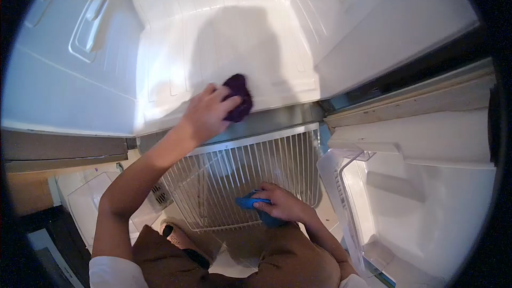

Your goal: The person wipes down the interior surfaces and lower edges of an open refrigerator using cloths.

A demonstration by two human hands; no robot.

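Note:
My left hand [205,113] reaches forward to the front edge of the white refrigerator floor [165,64]. Its fingers are closed on a dark purple cloth [238,98], pressed against the surface near that edge. Nearer my body, my right hand [280,202] grips a blue cloth [250,201], part of which hangs below the fingers. This hand is above my lap, over the near part of a white wire shelf [245,165]. The shelf leans below the refrigerator opening, in front of my knees.
An open door [426,197] with a clear plastic bin [341,197] stands at the right. White inner walls [69,74] rise on both sides of the compartment. At lower left are clear bins [101,192] and a sandal [181,237] on my foot.

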